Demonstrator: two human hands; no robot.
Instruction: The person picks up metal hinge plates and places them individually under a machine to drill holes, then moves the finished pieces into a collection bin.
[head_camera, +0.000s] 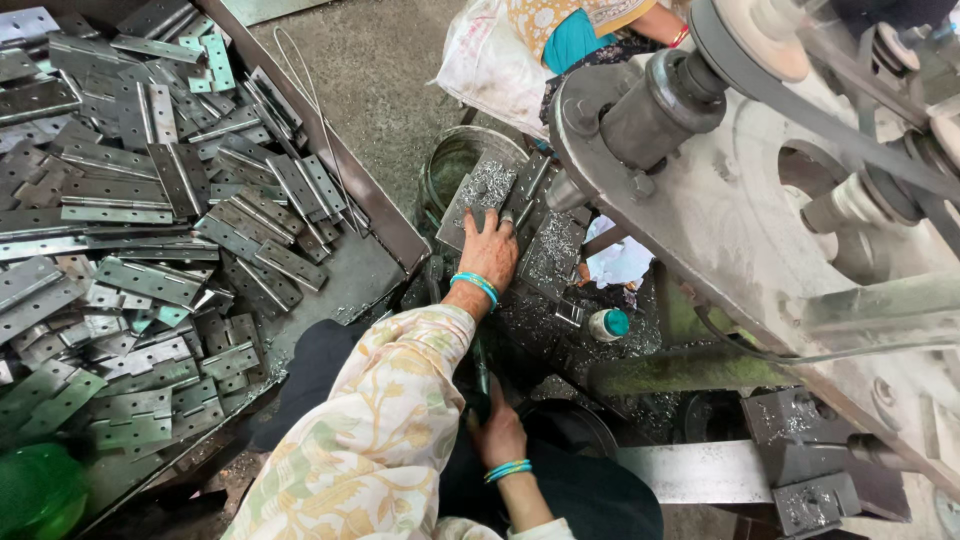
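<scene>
Lying under left hand (489, 252) — hinge plate (478, 200)

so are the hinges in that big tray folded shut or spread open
Mostly spread open: the hinges heaped in the tray lie flat with both leaves out; a few buried ones, cannot tell.

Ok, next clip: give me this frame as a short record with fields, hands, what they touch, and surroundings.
setting: metal workshop, head view looking down
left hand: flat on a metal plate strewn with shavings, by the machine
right hand: low by the lap, around a dark handle; grip unclear
tray: left, heaped with flat metal hinges
machine: grey, with belt and pulleys, right
other person: patterned clothing at top edge
</scene>
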